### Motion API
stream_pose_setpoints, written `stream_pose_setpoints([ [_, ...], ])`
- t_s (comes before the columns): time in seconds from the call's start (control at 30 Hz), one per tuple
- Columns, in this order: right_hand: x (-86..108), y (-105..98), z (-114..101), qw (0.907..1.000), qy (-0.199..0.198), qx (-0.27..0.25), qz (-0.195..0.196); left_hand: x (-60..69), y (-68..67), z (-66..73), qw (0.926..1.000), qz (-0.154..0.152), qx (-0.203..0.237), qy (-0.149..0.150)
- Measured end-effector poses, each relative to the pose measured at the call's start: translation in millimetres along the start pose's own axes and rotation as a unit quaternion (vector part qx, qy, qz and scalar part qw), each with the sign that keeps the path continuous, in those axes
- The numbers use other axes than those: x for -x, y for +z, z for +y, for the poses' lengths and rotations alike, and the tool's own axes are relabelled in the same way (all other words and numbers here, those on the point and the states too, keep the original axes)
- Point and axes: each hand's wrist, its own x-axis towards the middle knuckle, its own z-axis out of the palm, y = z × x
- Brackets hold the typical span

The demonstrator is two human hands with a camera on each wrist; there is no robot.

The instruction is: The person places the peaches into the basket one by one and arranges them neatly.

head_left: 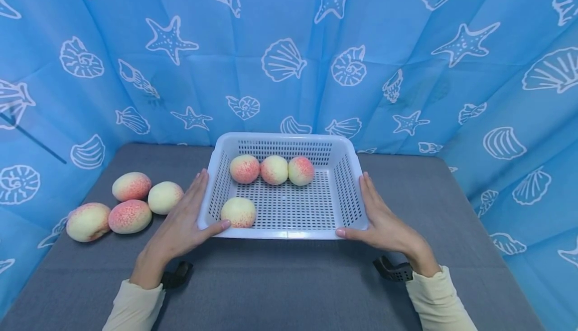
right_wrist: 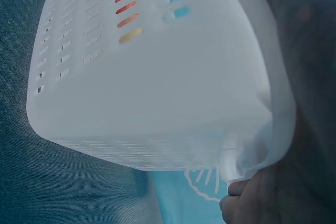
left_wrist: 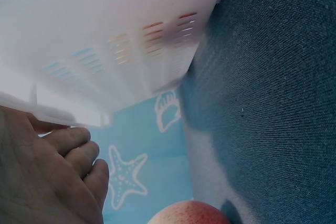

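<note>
A white perforated plastic basket [head_left: 284, 234] stands on the grey table between the two hands. My left hand [head_left: 185, 220] grips its left rim near the front corner, with the thumb over the front edge and the fingers along the side. My right hand [head_left: 384, 220] holds the right rim in the same way. Inside, a row of three peaches [head_left: 274, 170] lies along the back, and one more peach [head_left: 238, 212] lies at the front left. In both wrist views, fingertips [left_wrist: 84, 156] show at the rim's underside.
Several loose peaches, among them a pale peach [head_left: 165, 197] close to the left hand and a reddish peach [head_left: 130, 216], lie on the grey tablecloth [head_left: 280, 286] at the left. A blue curtain [head_left: 289, 105] with shell patterns hangs behind and beside the table.
</note>
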Motion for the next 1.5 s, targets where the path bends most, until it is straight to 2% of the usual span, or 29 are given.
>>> stream_pose_setpoints([
  [0.17, -0.6, 0.1, 0.6, 1.0000, -0.003, -0.008, -0.001, 1.8, -4.8, -0.4, 0.9999, -0.001, 0.013, -0.004],
  [0.4, -0.8, -0.8, 0.8, 0.9999, -0.007, -0.014, -0.003, 10.0, -27.5, -7.6, 0.9973, 0.025, 0.066, -0.020],
  [0.6, -1.7, -1.3, 0.8, 0.9996, -0.009, -0.025, -0.004, 17.2, -46.9, -26.0, 0.9903, 0.099, 0.095, -0.020],
  [0.73, -2.5, -1.1, 0.4, 0.9995, -0.006, -0.031, -0.004, 25.2, -60.1, -41.0, 0.9813, 0.153, 0.113, -0.034],
  [0.83, -2.6, -1.0, 0.6, 0.9994, -0.005, -0.033, -0.004, 34.6, -71.6, -53.7, 0.9708, 0.183, 0.144, -0.057],
  [0.97, -1.3, -1.6, 1.4, 0.9994, -0.013, -0.031, -0.005, 50.0, -85.0, -76.3, 0.9517, 0.234, 0.184, -0.074],
  [1.03, -0.6, -1.7, 1.4, 0.9994, -0.017, -0.031, -0.005, 58.0, -88.6, -90.4, 0.9418, 0.267, 0.187, -0.083],
  [1.17, -0.5, -1.1, 0.8, 0.9992, -0.019, -0.035, -0.005, 73.5, -89.6, -119.9, 0.9212, 0.313, 0.179, -0.146],
  [1.3, -0.8, -0.2, 0.7, 0.9992, -0.013, -0.038, -0.005, 85.6, -84.5, -146.7, 0.9023, 0.320, 0.182, -0.224],
  [1.43, -0.9, 0.5, 1.0, 0.9991, -0.010, -0.042, -0.004, 92.2, -75.6, -169.5, 0.8886, 0.308, 0.190, -0.282],
  [1.5, -1.2, 0.7, 1.3, 0.9990, -0.011, -0.043, -0.003, 93.6, -69.4, -179.8, 0.8828, 0.292, 0.198, -0.310],
])
